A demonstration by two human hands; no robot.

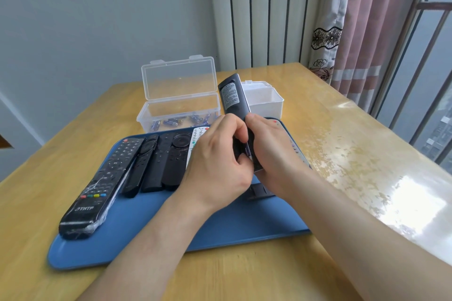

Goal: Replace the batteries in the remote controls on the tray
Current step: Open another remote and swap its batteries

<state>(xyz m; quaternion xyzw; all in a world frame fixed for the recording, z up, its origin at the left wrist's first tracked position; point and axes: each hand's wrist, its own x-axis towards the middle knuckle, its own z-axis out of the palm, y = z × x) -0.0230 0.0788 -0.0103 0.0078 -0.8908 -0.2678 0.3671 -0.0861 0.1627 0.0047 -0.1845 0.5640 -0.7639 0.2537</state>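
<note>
Remote [231, 95] held above the blue tray [220, 222], back label facing up, print too small to read. Long axis tilts up and away. Right hand [271, 151] grips the lower end; left hand [215, 154] pinches at its battery bay.

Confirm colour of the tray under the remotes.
The tray is plain blue; the head view shows it best.

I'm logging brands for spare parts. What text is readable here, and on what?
"TMTF", after an unclear first character: near end of the plastic-wrapped remote.
Printed label on the back of the held remote: too small to read.
Labels on the batteries in the clear box: too blurred to read.
Button markings on the white remote: too small to read.
</note>
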